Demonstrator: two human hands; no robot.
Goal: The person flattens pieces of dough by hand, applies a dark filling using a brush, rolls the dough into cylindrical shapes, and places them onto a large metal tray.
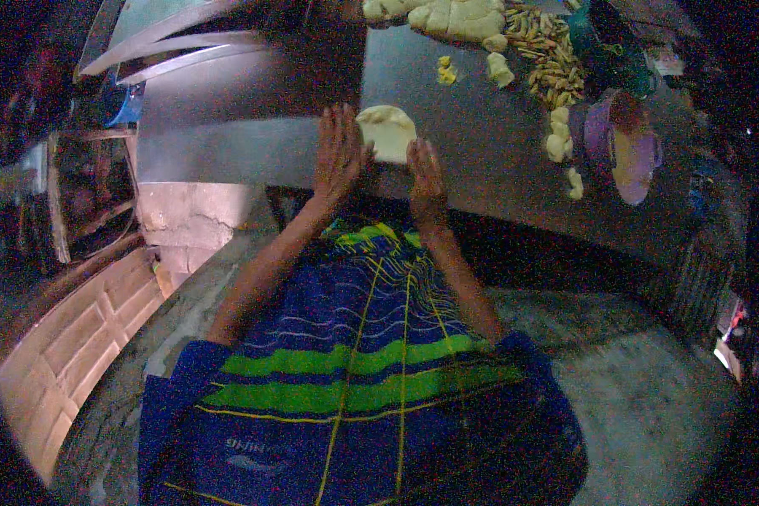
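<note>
A pale, flattened round of dough (386, 133) lies on the metal worktop (253, 148) near its front edge. My left hand (339, 153) rests flat at its left side, fingers stretched out and pointing away from me. On the right side, my right hand (426, 173) touches or nearly touches the dough's edge with its fingertips, the fingers extended and nothing held in them. Whether the fingers press the dough cannot be made out in the dim, grainy light.
Large dough pieces (455, 18) lie at the far edge beside a heap of small finger-shaped pieces (555, 63). Small lumps (499, 70) and a yellow bit (446, 71) sit nearer. A purple tub (599, 139) stands at the right. Curved metal strips (185, 42) show at far left.
</note>
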